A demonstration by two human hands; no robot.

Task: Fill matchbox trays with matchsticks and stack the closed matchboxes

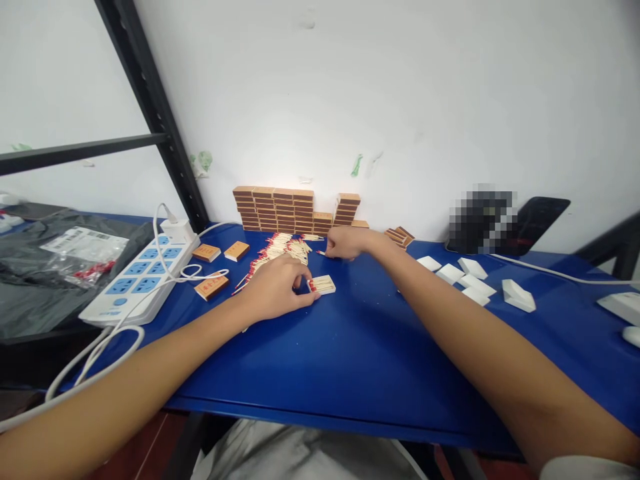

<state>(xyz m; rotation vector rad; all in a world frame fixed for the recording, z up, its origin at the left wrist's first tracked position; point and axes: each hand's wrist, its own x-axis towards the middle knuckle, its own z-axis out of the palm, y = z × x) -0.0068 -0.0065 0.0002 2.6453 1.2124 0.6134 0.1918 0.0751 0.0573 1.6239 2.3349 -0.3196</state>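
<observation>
My left hand [277,288] holds a small white matchbox tray [323,285] between thumb and fingers, flat on the blue table. Red-tipped matches lie inside the tray. Behind and beside that hand spreads a loose pile of matches [283,248]. My right hand [345,243] is closed in a pinch at the table behind the tray, with a match [321,253] at its fingertips. Stacked matchboxes [275,210] form a wall just behind the pile, and a narrower stack [347,209] stands to their right.
Loose matchboxes [237,251] and a white power strip [143,270] with cables are at the left. White trays [475,287] are scattered at the right, near a phone [537,223] leaning at the wall. The blue table's [320,413] front edge is near me.
</observation>
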